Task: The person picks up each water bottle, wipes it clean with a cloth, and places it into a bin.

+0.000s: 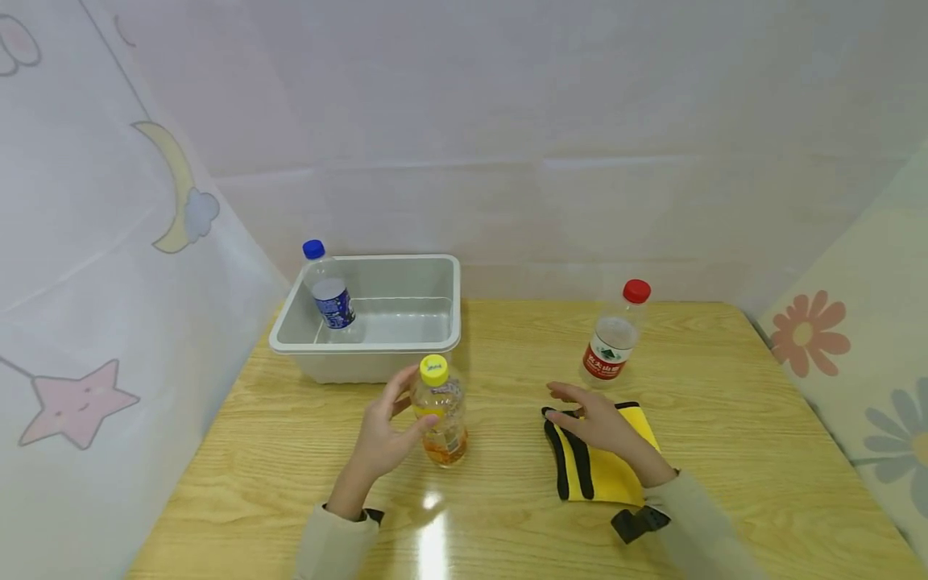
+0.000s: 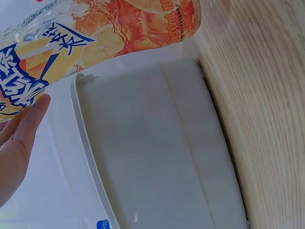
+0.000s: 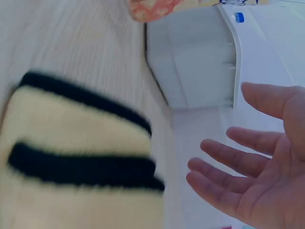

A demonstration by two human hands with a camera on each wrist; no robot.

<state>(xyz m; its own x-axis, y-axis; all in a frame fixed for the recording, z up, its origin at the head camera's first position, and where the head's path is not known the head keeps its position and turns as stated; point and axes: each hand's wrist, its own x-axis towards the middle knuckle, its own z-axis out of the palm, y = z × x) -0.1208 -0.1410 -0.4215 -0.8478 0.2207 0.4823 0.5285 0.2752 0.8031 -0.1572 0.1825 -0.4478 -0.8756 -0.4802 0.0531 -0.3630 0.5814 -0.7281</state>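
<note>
A clear plastic bottle [image 1: 445, 419] with a yellow cap and an orange fruit label stands upright over the table. My left hand [image 1: 389, 431] holds it from the left side, thumb across the front and fingers behind. In the left wrist view the fingertips meet the label of the bottle [image 2: 109, 36]. My right hand [image 1: 598, 423] is over a folded yellow cloth [image 1: 616, 475] with black stripes and edging. In the right wrist view the right hand [image 3: 257, 162] has its fingers spread and holds nothing, apart from the cloth [image 3: 86, 129].
Behind the left hand stands a grey plastic bin [image 1: 384, 360], with a blue-capped bottle [image 1: 335, 302] leaning inside. A red-capped bottle [image 1: 612, 342] with a red and white label stands beyond the right hand. A pale printed curtain [image 1: 507, 161] surrounds the wooden table [image 1: 725, 419].
</note>
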